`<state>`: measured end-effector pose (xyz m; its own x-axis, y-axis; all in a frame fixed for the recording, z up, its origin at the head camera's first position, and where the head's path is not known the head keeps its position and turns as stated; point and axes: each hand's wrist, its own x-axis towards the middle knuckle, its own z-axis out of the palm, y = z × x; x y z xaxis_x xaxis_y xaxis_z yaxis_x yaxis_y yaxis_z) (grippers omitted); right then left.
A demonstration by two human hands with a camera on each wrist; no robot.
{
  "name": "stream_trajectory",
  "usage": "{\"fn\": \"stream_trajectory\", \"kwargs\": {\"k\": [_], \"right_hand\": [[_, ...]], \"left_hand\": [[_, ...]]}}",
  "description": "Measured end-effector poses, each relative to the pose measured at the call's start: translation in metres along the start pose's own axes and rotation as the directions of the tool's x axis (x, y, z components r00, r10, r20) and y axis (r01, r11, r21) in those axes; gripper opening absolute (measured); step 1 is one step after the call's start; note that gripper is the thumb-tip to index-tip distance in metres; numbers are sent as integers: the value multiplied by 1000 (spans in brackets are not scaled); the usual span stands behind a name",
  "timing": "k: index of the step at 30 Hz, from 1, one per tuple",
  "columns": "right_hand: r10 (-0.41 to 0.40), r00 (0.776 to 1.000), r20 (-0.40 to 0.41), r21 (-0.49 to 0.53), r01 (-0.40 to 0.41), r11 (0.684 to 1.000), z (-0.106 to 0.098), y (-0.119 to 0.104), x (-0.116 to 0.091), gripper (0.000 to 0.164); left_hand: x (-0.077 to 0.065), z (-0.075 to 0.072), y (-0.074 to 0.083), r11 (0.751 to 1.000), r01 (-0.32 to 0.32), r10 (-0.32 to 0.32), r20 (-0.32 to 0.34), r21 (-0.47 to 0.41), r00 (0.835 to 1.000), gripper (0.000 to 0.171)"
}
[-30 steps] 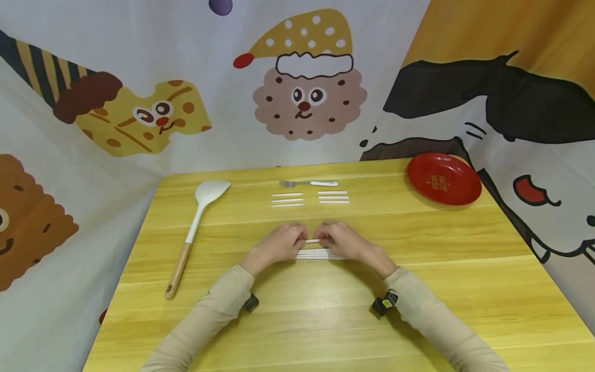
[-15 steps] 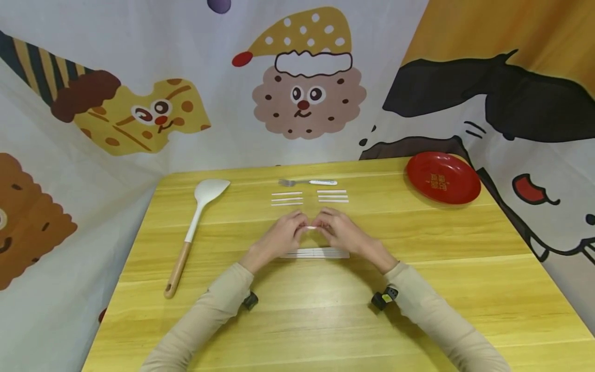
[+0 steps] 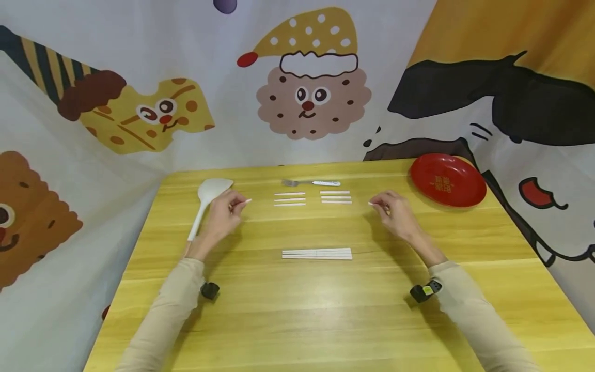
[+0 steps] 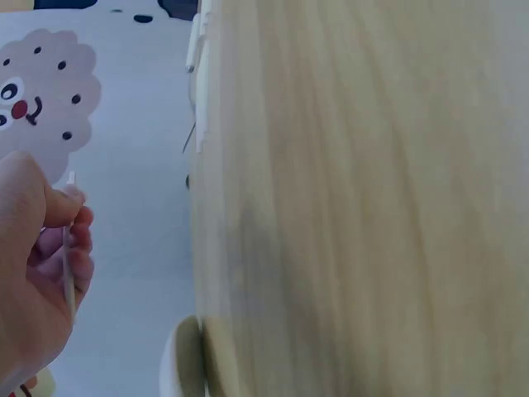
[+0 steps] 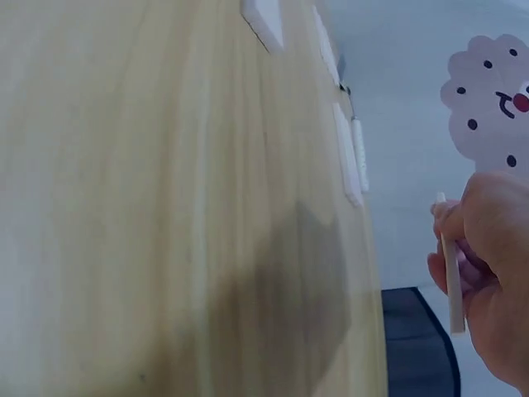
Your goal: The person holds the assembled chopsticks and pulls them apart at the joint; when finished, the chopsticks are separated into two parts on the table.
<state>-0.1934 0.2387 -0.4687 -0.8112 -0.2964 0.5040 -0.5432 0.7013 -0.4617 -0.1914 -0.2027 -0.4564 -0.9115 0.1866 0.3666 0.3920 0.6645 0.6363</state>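
The person's left hand (image 3: 224, 214) pinches one short, slim white stick (image 4: 68, 269) near the white-headed spatula (image 3: 212, 189); the right hand (image 3: 396, 213) pinches a second short white stick (image 5: 454, 289), well apart. Six more short white sticks (image 3: 290, 199) lie between them on the yellow wood-grained bench (image 3: 307, 315).

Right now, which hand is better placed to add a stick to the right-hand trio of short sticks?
Probably the right hand: it pinches a white stick and hovers beside that right-hand trio. The left hand pinches another stick but is farther off, by the spatula, with the left-hand trio in between.
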Motion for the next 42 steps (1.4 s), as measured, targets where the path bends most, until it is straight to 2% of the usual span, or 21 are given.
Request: {"fn": "stream_trajectory", "kwargs": {"k": [2, 8, 18, 23, 27, 34, 42], "right_hand": [[17, 1000, -2, -25, -17, 1000, -7, 3, -1, 6], [-12, 999, 32, -44, 13, 999, -7, -3, 3, 8], [-5, 999, 43, -20, 6, 1000, 0, -4, 7, 6], [-29, 998, 49, -15, 30, 999, 2, -4, 8, 6], [-6, 997, 74, -3, 6, 1000, 1, -7, 10, 10], [52, 990, 131, 8, -53, 999, 5, -9, 12, 18], [3, 994, 111, -2, -3, 1000, 20, -11, 22, 12]], "left_hand": [[0, -9, -1, 1000, 10, -10, 42, 1, 999, 10], [4, -6, 7, 1000, -7, 8, 149, -8, 989, 18], [10, 3, 10, 999, -41, 38, 159, 11, 987, 15], [11, 5, 12, 998, -69, 67, 145, 8, 987, 13], [12, 7, 14, 997, -73, 71, 142, 9, 987, 12], [16, 12, 19, 998, -41, 33, 187, 37, 982, 15], [26, 23, 25, 996, -63, 45, 249, 62, 967, 18]]}}
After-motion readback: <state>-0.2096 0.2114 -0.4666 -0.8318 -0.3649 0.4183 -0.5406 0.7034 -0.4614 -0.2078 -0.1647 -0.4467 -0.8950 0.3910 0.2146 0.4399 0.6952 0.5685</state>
